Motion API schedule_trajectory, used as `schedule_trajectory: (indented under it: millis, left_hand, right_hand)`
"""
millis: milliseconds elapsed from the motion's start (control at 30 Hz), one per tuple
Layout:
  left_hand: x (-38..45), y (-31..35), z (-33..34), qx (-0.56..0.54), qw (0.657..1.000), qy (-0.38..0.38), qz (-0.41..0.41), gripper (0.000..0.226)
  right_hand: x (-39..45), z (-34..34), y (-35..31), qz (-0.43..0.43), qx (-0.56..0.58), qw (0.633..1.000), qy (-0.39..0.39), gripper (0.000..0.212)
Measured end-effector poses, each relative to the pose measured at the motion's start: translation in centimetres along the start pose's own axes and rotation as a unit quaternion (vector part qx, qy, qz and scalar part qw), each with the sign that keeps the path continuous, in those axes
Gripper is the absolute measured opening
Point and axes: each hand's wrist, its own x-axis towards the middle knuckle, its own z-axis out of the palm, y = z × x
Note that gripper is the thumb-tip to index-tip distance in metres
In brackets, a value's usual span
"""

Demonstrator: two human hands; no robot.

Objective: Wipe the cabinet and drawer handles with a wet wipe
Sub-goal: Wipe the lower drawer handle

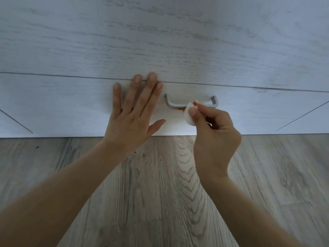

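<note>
Whitewashed drawer front (249, 111), wipe (190, 113) pinched in right hand (214, 138) grip, touching handle (175, 104)

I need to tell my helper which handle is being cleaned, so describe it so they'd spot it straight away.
Start at the pale wood-grain drawer front just above the grey plank floor. Centred on it is a silver bar handle with bent ends. It sits between a flat left hand and a right hand pinching a white wipe against it, with an orange smear under the bar.

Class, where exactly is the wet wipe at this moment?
In the head view, right of centre, the wet wipe is pinched in the right hand, pressed against the drawer handle.
</note>
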Motion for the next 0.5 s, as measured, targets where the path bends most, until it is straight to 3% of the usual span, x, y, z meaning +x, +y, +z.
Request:
schedule_trajectory:
  millis: [267, 500]
  left_hand:
    - [0.0, 0.1, 0.1, 0.014, 1.000, -0.001, -0.001, 0.085]
    - [0.0, -0.2, 0.0, 0.009, 1.000, 0.002, 0.006, 0.084]
  right_hand:
    - [0.4, -1.4, 0.3, 0.000, -0.001, 1.000, 0.019, 0.015]
    - [0.0, -0.1, 0.4, -0.013, -0.010, 1.000, -0.015, 0.022]
